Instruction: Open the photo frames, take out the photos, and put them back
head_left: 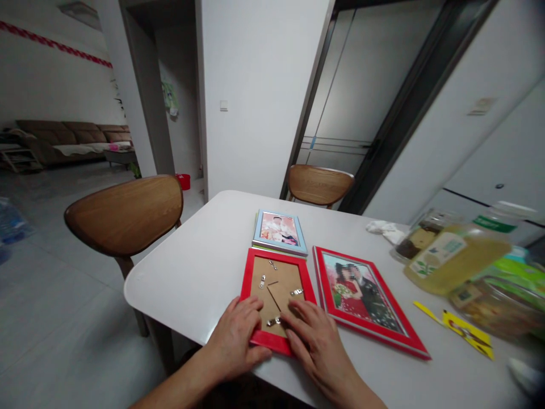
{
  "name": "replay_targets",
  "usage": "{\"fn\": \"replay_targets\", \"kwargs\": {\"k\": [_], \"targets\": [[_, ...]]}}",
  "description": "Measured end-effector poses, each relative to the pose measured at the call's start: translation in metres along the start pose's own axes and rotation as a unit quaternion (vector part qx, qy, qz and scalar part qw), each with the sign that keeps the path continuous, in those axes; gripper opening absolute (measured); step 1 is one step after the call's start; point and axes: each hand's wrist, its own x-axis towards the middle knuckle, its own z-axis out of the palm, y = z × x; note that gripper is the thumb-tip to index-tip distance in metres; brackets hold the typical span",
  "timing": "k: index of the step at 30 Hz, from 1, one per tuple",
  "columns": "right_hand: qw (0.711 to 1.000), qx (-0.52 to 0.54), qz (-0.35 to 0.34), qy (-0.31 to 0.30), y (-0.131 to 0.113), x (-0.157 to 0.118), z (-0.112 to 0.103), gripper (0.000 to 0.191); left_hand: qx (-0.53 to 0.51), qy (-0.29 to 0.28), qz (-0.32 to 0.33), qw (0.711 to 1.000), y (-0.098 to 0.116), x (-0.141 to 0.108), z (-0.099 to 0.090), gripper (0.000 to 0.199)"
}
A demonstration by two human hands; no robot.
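A red picture frame (272,342) lies face down on the white table, its brown backing board (251,270) showing. Small metal turn clips (263,280) sit on the board, along with a dark, thin stand slot (273,297). My left hand (236,338) is closed around the frame's near left corner, thumb at the near edge and fingers curled over the side. Across the board's near right part rests my right hand (317,343), fingers spread and its index fingertip beside the lowest metal clip (273,321). What lies under the palms is hidden.
A larger red-framed photo (366,292) lies right of the hands; a light blue-framed photo (280,232) lies beyond them. At the right stand a bottle of yellow liquid (462,255) and jars (419,236), near a yellow packet (468,334). Wooden chairs (128,213) stand around the table (191,250).
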Motion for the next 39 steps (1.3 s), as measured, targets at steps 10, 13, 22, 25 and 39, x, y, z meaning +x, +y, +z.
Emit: {"fn": "replay_targets", "kwargs": {"k": [10,13,22,25,39], "targets": [[0.991,0.017,-0.102,-0.081,-0.011,0.004,-0.010,0.033,-0.008,-0.010,-0.018,1.000,0.000,-0.001,-0.005,0.027],[0.994,0.024,-0.083,-0.062,-0.004,0.003,-0.009,0.036,-0.010,-0.008,-0.020,1.000,0.000,-0.001,-0.004,0.028],[0.992,-0.082,0.098,-0.003,0.024,0.034,-0.003,0.028,-0.008,-0.007,-0.024,1.000,0.000,-0.001,-0.005,0.029],[0.993,-0.070,0.092,-0.009,0.024,0.035,-0.003,0.028,-0.006,-0.005,-0.023,1.000,0.000,-0.001,-0.004,0.030],[0.993,-0.051,0.102,-0.037,0.022,0.036,-0.003,0.031,-0.007,0.002,-0.022,1.000,-0.001,-0.004,-0.002,0.031]]}}
